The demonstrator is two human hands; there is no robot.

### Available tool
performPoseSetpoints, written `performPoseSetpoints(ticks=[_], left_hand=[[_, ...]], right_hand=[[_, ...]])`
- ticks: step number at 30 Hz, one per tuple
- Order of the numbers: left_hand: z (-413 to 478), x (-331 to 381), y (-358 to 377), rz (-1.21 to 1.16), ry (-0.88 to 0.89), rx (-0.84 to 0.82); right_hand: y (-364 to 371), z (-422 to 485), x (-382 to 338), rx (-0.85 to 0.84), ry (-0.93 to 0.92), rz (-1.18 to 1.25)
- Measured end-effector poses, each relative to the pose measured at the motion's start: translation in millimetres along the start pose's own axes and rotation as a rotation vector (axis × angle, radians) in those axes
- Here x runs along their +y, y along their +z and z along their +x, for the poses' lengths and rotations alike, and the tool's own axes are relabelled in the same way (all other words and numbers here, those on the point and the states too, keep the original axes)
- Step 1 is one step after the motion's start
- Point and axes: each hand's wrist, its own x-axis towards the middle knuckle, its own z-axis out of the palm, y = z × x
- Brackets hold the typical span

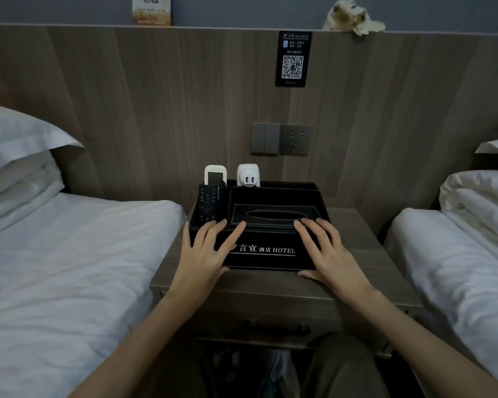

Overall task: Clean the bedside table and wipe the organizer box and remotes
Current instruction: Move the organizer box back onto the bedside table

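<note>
A black leather organizer box (266,255) with white HOTEL lettering stands on the wooden bedside table (288,288). Its left slot holds a black remote (208,206) and a white remote (215,174); a white plug adapter (248,175) stands behind. The top has an oval tissue slot. My left hand (204,254) lies against the box's front left, fingers straight and reaching the top edge, thumb at the base. My right hand (325,252) lies the same way on the front right. A crumpled cloth (352,17) sits on the ledge above the headboard.
White beds flank the table, with pillows on the left bed (55,268) and on the right bed (466,239). The wooden headboard panel carries a switch and socket (281,139) and a black QR sign (293,59). A card (151,10) stands on the ledge. A drawer handle (276,327) is below.
</note>
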Motion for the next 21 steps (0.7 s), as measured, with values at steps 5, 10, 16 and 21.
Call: performPoseSetpoints(ticks=[5,10,16,21], left_hand=[[-4.5,-0.9,9.2,-0.038,0.007,-0.023],[5.0,-3.4,21.0,-0.074,-0.007,-0.001],[30.5,1.5,44.2,-0.128,-0.096,-0.003],[57.6,-1.9,65.2,-0.131,-0.129,-0.019]], right_hand=[[9.4,-4.3,2.2,-0.048,0.006,0.016],[17.7,3.9,10.3,-0.104,0.042,0.090],[40.6,35.6,28.0,-0.124,0.153,0.144],[52.2,64.4,40.1,-0.182,0.223,0.219]])
